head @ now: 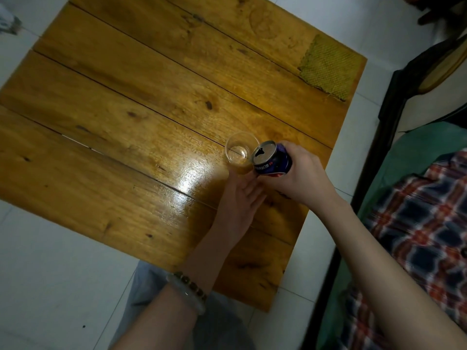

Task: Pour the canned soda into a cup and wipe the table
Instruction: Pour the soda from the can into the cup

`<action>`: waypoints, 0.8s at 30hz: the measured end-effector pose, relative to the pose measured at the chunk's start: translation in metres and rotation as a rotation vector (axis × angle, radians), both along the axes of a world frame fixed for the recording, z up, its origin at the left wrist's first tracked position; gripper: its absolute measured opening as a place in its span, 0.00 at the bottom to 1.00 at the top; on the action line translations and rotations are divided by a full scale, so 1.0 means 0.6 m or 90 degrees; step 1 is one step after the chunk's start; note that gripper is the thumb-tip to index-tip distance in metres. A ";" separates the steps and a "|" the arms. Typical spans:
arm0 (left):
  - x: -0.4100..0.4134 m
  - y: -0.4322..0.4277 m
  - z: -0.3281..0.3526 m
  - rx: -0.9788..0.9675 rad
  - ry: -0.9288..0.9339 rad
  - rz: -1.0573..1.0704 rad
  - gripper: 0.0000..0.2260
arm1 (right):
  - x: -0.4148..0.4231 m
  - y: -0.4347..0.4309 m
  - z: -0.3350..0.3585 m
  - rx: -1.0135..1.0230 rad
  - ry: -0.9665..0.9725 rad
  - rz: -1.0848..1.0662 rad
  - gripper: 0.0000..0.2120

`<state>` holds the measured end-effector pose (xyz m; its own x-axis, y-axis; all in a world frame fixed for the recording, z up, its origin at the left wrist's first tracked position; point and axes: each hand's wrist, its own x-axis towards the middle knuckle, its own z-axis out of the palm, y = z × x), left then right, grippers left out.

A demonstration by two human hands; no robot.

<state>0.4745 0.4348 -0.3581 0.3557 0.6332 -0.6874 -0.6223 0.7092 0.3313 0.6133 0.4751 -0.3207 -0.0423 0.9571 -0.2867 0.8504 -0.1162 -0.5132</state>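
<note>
Open purple can aslant beside clear upright cup — yellow-green cloth flat at far table corner

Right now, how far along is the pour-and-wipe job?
Done: purple soda can is open. In hand: right hand tilts it toward the clear plastic cup, left hand holding the cup's base; no stream visible, cup looks nearly empty. Left: pouring, then wiping the wooden table; the yellow-green cloth lies at its far corner.
</note>
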 end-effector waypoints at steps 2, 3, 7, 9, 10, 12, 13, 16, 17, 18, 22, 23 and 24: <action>0.001 0.000 -0.001 0.000 -0.009 0.003 0.28 | 0.002 0.004 0.000 -0.002 -0.009 0.011 0.27; 0.002 0.000 -0.001 0.000 -0.011 0.003 0.28 | 0.002 0.005 0.001 -0.003 -0.012 0.016 0.27; 0.003 0.002 -0.002 -0.007 -0.017 0.004 0.29 | 0.003 0.012 0.005 -0.012 -0.020 0.028 0.26; 0.004 0.003 -0.003 -0.011 -0.022 0.003 0.29 | 0.004 0.014 0.005 -0.014 -0.024 0.032 0.26; 0.004 0.003 -0.002 -0.013 -0.023 0.005 0.28 | 0.004 0.015 0.005 -0.015 -0.028 0.034 0.26; 0.004 0.004 -0.002 -0.014 -0.023 0.003 0.28 | 0.004 0.017 0.005 -0.017 -0.036 0.037 0.27; 0.005 0.005 -0.002 -0.014 -0.023 0.001 0.27 | 0.004 0.018 0.005 -0.018 -0.040 0.039 0.27; 0.003 0.006 -0.003 -0.017 -0.025 0.000 0.26 | 0.004 0.020 0.004 -0.018 -0.048 0.041 0.27; 0.002 0.006 -0.004 -0.018 -0.026 0.000 0.26 | 0.004 0.021 0.003 -0.019 -0.049 0.042 0.27; 0.002 0.006 -0.004 -0.017 -0.026 -0.001 0.26 | 0.004 0.021 0.003 -0.018 -0.050 0.043 0.27; 0.002 0.004 -0.004 -0.016 -0.022 -0.007 0.26 | 0.002 0.022 0.006 -0.018 -0.057 0.047 0.27; 0.002 0.004 -0.004 -0.017 -0.019 -0.007 0.26 | 0.001 0.022 0.007 -0.018 -0.060 0.049 0.27; 0.002 0.005 -0.004 -0.018 -0.016 -0.008 0.26 | 0.000 0.022 0.008 -0.018 -0.061 0.050 0.27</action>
<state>0.4755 0.4375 -0.3607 0.3810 0.6089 -0.6957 -0.6211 0.7260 0.2953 0.6133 0.4885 -0.3160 -0.0883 0.9434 -0.3196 0.9023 -0.0602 -0.4269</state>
